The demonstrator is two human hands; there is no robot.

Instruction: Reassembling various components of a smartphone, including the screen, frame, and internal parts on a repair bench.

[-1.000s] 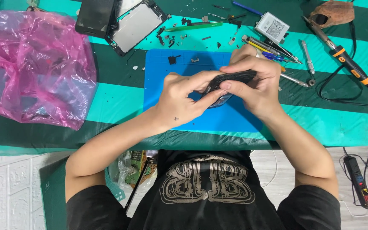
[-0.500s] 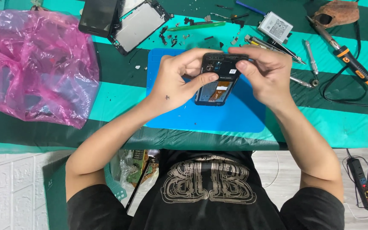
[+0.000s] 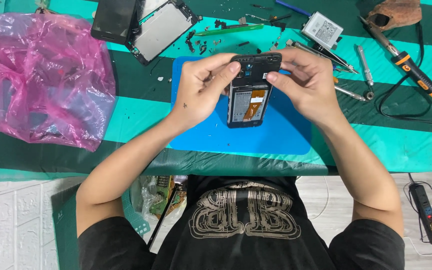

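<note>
One opened phone point(image 3: 248, 95), a slim dark slab with its back off and an orange flex strip showing, is held upright over the single blue rubbery mat point(image 3: 236, 135). Both hands are closed on its top end: the left hand point(image 3: 203, 90) in a pinching grip, the right hand point(image 3: 308, 85) likewise. On the striped table point(image 3: 401, 145) lie one crinkled pink plastic bag point(image 3: 41, 75), two flat phone panels point(image 3: 141, 25), one silver battery point(image 3: 322, 29) and one orange-handled soldering iron point(image 3: 408, 65).

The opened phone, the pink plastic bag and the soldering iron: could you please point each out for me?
Opened phone point(image 3: 248, 102): head view, on its exposed inner back.
Pink plastic bag point(image 3: 41, 75): head view, on its crumpled middle.
Soldering iron point(image 3: 410, 67): head view, on its orange-and-black handle.
</note>
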